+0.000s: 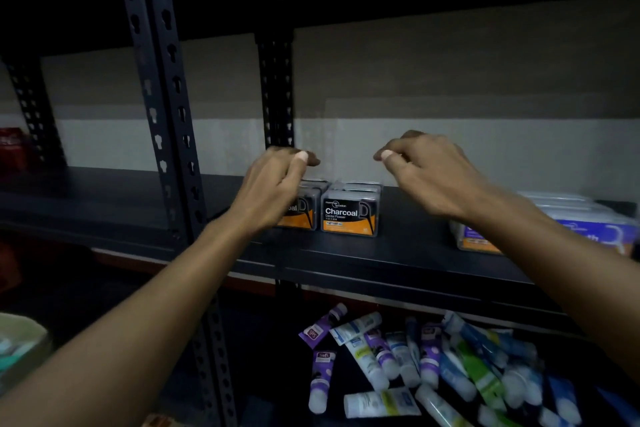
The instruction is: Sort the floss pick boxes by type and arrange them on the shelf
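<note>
Left hand (277, 184): fingers loosely curled, holding nothing, raised over the left charcoal box (308, 210) and hiding part of its label.
Right hand (426, 177): fingers loosely curled, holding nothing, above and to the right of the right charcoal box (351, 211).
Charcoal pair: side by side, labels facing out, on the black shelf (398, 255).
Blue boxes (595, 230): same shelf, well apart to the right, partly behind the right forearm.
Below: a heap of tubes (415, 364).
</note>
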